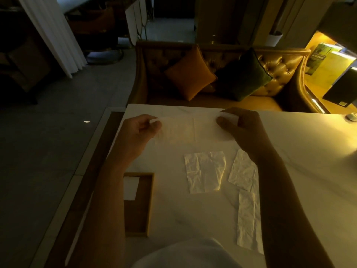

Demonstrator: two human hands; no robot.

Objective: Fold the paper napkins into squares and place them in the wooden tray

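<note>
Napkin [190, 128], thin and see-through, stretched flat just above the white table [289, 151], far side of the work area. Pinched at its upper left corner by left hand [139, 132], thumb on top, fingertips curled beneath, closed on the paper. Pinched at its upper right corner by right hand [241, 128], thumb and forefinger closed on the sheet, remaining fingers tucked under. Both forearms reaching forward from the lower edge, roughly parallel, wrists slightly bent inward, hands level with one another and well apart, the sheet spanning the gap between them.

Closer in, three more napkins lying flat on the table: a creased unfolded napkin [204, 172] in the middle, a tilted napkin [242, 172] just to its right and partly hidden under the right forearm, and a long narrow napkin [247, 219] nearest the body, its top end meeting the tilted one.

Wooden tray [149, 206] at the table's left edge, partly covered by the left forearm, holding one small folded square [131, 188] in its far end.

Beyond the table, a tufted sofa [280, 64] with an orange cushion [190, 72] and a dark green cushion [245, 74].
</note>
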